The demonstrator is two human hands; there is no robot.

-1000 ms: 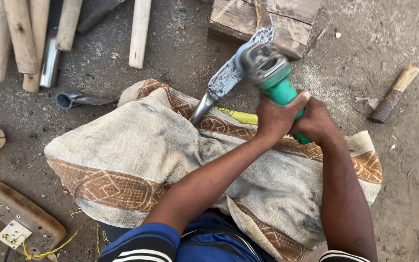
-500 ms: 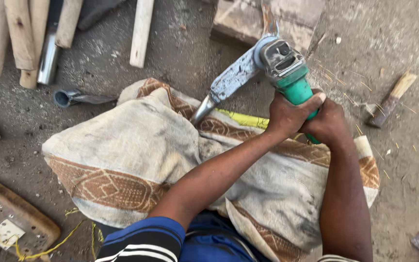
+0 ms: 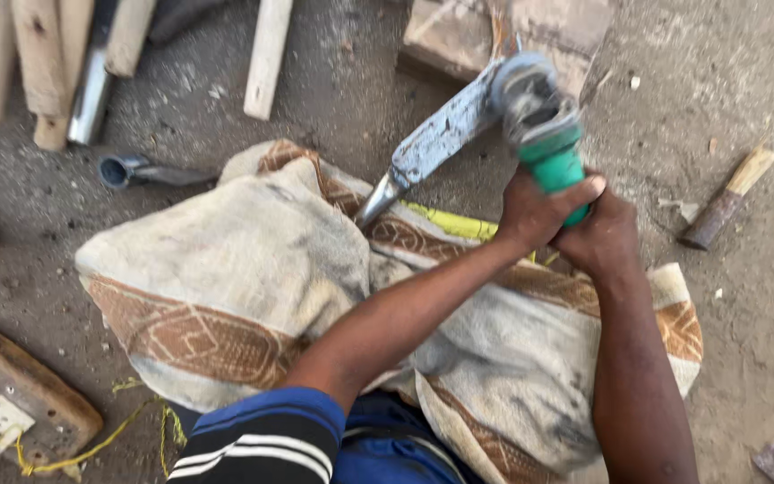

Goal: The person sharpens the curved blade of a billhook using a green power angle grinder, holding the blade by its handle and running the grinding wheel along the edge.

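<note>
**A:** What are the hands doing?

**B:** Both are wrapped tight round the green body of an angle grinder (image 3: 544, 134) in the upper right of the frame. The left hand (image 3: 539, 211) grips it from the left with the thumb laid across the green casing; the right hand (image 3: 604, 237) closes on it from below and to the right. The two hands touch each other.

**A:** Which way does the tool point?

**B:** Its long axis runs from the hands up and slightly left, with the grey head at the far end, away from the person. The head is blurred, so I cannot tell the disc's state. It sits on the upper end of a long metal blade (image 3: 436, 143), bluish and worn.

**A:** And the blade's line?

**B:** Diagonal, from the upper right down to the lower left, where its narrow neck disappears under a patterned sack cloth (image 3: 226, 278). A yellow strip (image 3: 454, 224) shows just beside that neck.

**A:** Any containers?

**B:** None that hold anything. The cloth covers the person's lap, and the forearms cross over it.

**A:** The surroundings?

**B:** Bare, dusty concrete ground (image 3: 745, 81). A wooden block (image 3: 459, 36) lies behind the grinder head. Wooden handles (image 3: 42, 63) lie at the upper left, with a wooden stick (image 3: 266, 58) to their right. A metal socket piece (image 3: 136, 170) is below them. A small wood-handled tool (image 3: 727, 197) lies at the right, and a wooden board with a white socket plate (image 3: 11, 394) at the lower left, with yellow cord (image 3: 109, 439) near it.
</note>
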